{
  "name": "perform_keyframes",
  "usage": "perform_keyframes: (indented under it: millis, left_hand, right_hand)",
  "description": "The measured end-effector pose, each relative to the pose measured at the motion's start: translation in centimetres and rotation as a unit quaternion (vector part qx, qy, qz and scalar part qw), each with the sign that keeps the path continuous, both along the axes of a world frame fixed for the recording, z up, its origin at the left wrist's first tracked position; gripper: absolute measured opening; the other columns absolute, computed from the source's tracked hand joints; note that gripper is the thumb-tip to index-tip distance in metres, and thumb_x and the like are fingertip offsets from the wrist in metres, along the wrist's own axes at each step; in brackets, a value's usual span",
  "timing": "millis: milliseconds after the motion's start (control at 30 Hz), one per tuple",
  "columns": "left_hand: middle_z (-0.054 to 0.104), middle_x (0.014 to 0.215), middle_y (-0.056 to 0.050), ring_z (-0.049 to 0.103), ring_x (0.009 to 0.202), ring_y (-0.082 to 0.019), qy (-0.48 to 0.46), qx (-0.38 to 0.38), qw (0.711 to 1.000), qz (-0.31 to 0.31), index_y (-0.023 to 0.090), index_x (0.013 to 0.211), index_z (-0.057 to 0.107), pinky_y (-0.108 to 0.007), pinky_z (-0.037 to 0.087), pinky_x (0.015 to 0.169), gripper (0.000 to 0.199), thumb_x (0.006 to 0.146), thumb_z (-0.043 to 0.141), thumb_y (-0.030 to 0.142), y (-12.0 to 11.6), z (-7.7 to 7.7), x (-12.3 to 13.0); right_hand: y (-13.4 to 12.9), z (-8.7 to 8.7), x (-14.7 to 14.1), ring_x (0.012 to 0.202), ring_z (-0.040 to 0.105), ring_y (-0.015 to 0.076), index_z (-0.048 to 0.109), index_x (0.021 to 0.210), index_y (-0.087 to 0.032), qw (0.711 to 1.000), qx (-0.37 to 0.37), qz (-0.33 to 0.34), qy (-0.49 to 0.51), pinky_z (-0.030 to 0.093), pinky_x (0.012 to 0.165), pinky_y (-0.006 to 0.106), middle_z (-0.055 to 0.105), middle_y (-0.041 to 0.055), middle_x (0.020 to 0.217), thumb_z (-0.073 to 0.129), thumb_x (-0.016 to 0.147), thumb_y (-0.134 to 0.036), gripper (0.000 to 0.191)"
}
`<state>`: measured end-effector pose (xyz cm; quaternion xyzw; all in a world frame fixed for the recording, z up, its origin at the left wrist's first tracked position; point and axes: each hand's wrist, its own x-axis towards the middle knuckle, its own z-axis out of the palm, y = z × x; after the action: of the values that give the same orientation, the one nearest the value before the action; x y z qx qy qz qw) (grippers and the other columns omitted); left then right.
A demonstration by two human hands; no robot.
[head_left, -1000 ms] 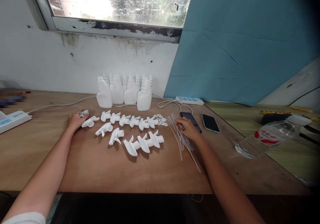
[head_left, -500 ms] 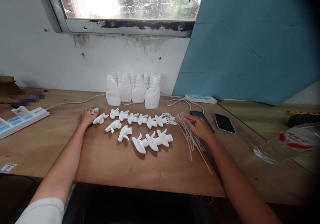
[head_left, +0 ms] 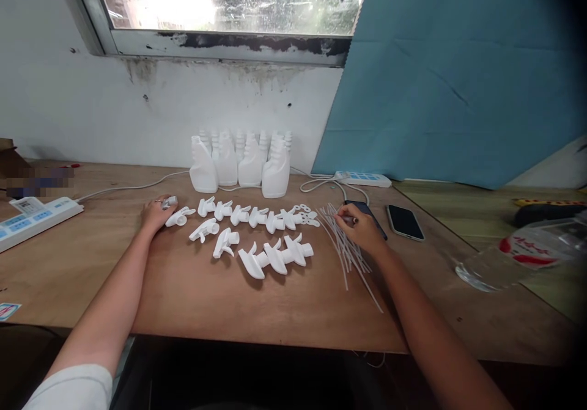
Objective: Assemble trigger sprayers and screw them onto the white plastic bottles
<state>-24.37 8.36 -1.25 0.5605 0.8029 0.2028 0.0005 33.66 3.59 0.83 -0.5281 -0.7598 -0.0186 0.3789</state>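
Meanwhile, left hand [head_left: 156,213] curls on a spray head [head_left: 180,217]; right hand [head_left: 362,230] pinches thin tubes [head_left: 345,248].

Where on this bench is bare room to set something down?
Bare wood lies near the front edge of the table, between the forearms, and between the power strip and left hand. It is crowded around the spray triggers, bottles, tubes and phones.

Left hand [head_left: 156,212] rested on bench [head_left: 206,300] touching a white sprayer head [head_left: 180,216]; right hand [head_left: 362,230] pinched thin tubes [head_left: 345,246] beside phone [head_left: 405,222].
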Motion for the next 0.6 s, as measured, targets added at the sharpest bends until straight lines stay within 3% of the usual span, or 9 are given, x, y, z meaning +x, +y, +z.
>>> perform_keyframes:
  millis: [200, 600]
  left_hand:
    - [0.066, 0.122, -0.014, 0.056, 0.117, -0.034, 0.005, -0.003, 1.0, 0.001, 0.021, 0.129, 0.059, -0.04, 0.039, 0.102, 0.053, 0.086, 0.046, 0.049, -0.07, 0.09, 0.11]
    - [0.065, 0.124, -0.014, 0.056, 0.117, -0.033, 0.012, -0.001, 1.0, -0.011, 0.02, 0.128, 0.06, -0.04, 0.038, 0.103, 0.054, 0.085, 0.045, 0.05, 0.27, -0.24, -0.33]
  right_hand:
    - [-1.0, 0.92, -0.97, 0.058, 0.055, 0.014, 0.052, 0.077, -0.022, 0.999, -0.025, 0.027, 0.029, 0.043, 0.057, 0.025, 0.061, 0.002, 0.069, 0.052, 0.087, -0.05, 0.03]
    - [-0.67, 0.65, -0.78, 0.057, 0.054, 0.0133, 0.051, 0.076, -0.022, 0.997, -0.051, 0.053, 0.014, 0.044, 0.059, 0.025, 0.059, 0.0006, 0.068, 0.053, 0.085, -0.038, 0.019]
